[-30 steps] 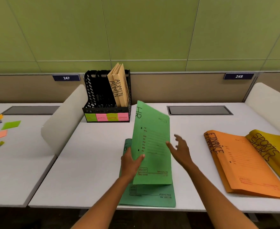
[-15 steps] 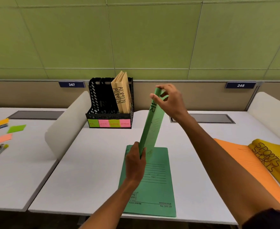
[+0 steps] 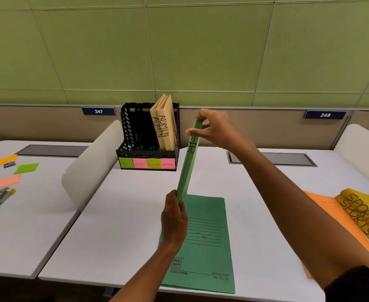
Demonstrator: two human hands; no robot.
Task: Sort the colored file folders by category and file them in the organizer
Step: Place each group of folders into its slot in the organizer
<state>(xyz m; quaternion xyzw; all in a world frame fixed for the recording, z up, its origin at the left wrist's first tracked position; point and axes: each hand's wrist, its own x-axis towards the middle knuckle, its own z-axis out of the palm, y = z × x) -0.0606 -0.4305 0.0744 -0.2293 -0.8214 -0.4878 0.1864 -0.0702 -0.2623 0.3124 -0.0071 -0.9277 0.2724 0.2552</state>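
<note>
Left hand [image 3: 174, 221] gripping the lower edge of the green HR folder [image 3: 189, 161], fingers curled round it. Right hand [image 3: 215, 129] pinching the folder's top corner between thumb and fingertips. Held edge-on and nearly upright, long axis running from the lower hand up and away, top leaning toward the black organizer [image 3: 148, 138]. In front of the organizer, above a second green folder [image 3: 205, 247] lying flat on the worktop [image 3: 124, 214]. Tan ADMIN folders [image 3: 163, 125] standing in the organizer's rightmost slot. Right of the organizer, well apart: orange folder [image 3: 331, 212], yellow SPORTS folders [image 3: 362, 210].
</note>
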